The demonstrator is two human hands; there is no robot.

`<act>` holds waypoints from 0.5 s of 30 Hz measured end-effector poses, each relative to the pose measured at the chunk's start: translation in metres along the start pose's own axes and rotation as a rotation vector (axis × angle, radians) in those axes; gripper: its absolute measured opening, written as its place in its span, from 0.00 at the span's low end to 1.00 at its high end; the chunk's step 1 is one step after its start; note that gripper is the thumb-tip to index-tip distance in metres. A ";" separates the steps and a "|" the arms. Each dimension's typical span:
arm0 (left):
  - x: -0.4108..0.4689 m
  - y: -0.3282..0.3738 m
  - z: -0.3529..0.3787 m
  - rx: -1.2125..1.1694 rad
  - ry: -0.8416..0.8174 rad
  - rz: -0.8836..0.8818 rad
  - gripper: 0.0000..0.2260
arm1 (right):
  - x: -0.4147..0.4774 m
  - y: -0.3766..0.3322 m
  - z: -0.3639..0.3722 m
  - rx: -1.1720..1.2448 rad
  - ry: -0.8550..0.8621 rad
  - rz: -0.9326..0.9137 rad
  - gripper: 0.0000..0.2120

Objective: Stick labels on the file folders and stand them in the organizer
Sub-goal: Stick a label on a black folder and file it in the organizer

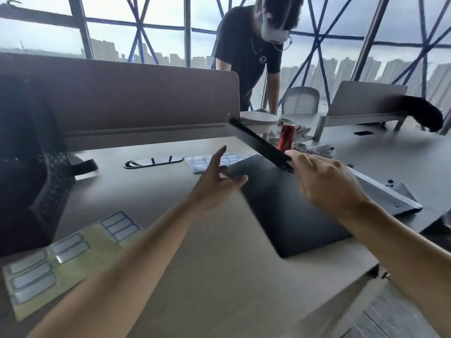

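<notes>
My right hand (322, 181) grips a thin black file folder (256, 140) by its near end and holds it edge-on above the desk, tilted up to the far left. Under it lies another black folder (288, 215), flat on the desk. My left hand (214, 184) hovers open beside that flat folder's left corner, fingers spread, holding nothing. A yellowish label sheet (66, 254) with blue-edged labels lies near the front left. A second label sheet (210, 162) lies farther back. The black mesh organizer (31, 167) stands at the far left, blurred.
A red can (288, 139) stands behind the raised folder, next to a white round object (260, 118). A person in a black shirt (246, 52) leans over the far side. A brown desk divider (136, 101) runs along the back. The desk edge (366, 267) drops off at right.
</notes>
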State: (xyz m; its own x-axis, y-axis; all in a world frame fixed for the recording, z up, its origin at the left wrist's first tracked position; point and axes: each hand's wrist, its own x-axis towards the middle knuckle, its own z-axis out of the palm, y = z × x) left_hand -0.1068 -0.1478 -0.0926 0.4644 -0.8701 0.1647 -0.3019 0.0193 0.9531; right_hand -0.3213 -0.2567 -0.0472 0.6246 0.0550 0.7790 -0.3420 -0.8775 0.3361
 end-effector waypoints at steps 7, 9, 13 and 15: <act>-0.028 0.011 -0.072 -1.086 0.006 -0.159 0.11 | 0.002 -0.028 0.023 0.217 0.050 -0.364 0.16; -0.041 0.009 -0.088 -1.009 0.036 -0.176 0.14 | -0.003 -0.038 0.034 0.197 0.052 -0.436 0.13; -0.051 0.000 -0.104 -0.627 0.154 -0.190 0.11 | -0.009 -0.052 0.053 0.176 -0.069 -0.460 0.16; -0.056 -0.004 -0.109 -0.633 0.232 -0.197 0.11 | -0.006 -0.055 0.057 0.138 -0.136 -0.408 0.14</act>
State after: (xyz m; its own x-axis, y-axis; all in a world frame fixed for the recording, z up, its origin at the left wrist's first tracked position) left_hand -0.0407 -0.0456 -0.0782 0.6473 -0.7610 -0.0438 0.3163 0.2159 0.9238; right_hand -0.2658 -0.2361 -0.1003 0.7784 0.3551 0.5177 0.0429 -0.8528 0.5204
